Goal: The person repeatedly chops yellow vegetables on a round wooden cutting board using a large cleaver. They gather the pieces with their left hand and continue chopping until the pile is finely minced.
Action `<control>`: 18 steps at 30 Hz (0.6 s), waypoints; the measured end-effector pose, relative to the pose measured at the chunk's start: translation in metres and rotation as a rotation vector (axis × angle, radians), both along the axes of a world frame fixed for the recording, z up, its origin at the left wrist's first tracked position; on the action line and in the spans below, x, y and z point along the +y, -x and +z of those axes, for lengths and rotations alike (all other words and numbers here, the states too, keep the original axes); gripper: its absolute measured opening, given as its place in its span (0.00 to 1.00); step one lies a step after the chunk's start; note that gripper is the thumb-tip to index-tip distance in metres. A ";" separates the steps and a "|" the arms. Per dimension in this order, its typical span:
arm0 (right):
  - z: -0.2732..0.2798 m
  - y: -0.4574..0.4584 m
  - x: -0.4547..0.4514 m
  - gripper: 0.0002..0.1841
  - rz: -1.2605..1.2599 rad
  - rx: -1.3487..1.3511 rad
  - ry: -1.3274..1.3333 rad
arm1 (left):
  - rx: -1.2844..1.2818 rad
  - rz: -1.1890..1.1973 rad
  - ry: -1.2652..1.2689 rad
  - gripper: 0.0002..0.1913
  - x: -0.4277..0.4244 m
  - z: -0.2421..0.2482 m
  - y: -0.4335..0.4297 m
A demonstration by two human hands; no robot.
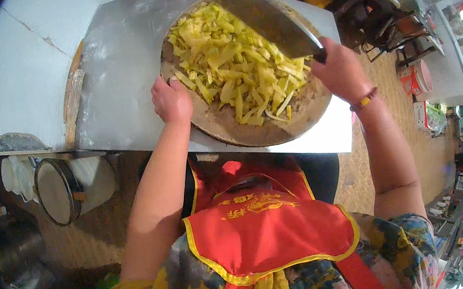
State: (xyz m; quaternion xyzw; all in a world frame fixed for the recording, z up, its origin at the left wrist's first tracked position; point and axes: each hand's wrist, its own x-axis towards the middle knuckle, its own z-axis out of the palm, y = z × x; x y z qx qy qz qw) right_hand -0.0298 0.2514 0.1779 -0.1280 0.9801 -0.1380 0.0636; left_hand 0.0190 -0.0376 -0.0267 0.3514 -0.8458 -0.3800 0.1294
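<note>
A round wooden chopping board (229, 131) bears a heap of cut pale-green vegetable pieces (233, 60), some in strips and some in flat slices. My right hand (343, 69) is closed around the handle of a broad cleaver (272, 23). Its wide blade slants up and left over the heap's right side, hiding part of the board, and the blade's far end looks blurred. At the board's left rim rests my left hand (173, 99), fingers curled by the edge near a few strips. Whether it grips the rim is hard to tell.
The board lies on a metal-topped table (120, 80). Worn wooden strips (74, 100) run along the joint with a pale surface (32, 52) at left. A lidded round container (58, 191) is below left. Buckets (417, 76) and a crate (427, 117) stand on the floor at right.
</note>
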 end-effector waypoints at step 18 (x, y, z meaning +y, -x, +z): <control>-0.030 0.015 0.010 0.14 0.072 -0.090 -0.206 | -0.034 0.012 -0.010 0.22 0.006 0.008 0.002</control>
